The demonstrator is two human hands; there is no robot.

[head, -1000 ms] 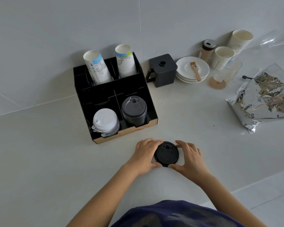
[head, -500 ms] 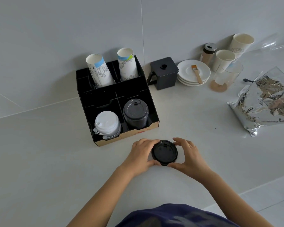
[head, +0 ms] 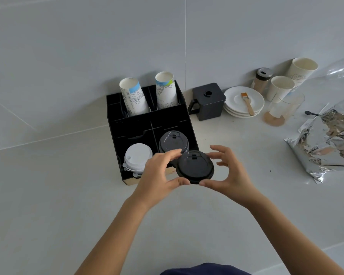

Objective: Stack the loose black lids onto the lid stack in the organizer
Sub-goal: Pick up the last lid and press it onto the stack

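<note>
Hands hold one loose black lid [head: 195, 167] between them, just near and right of the black lid stack [head: 173, 144] in the organizer [head: 147, 124]. The left hand [head: 157, 175] pinches the lid's left rim between thumb and fingers; the right hand [head: 229, 175] touches the near rim with its thumb, its fingers spread beside the right edge. A white lid stack [head: 137, 158] fills the compartment left of the black stack.
</note>
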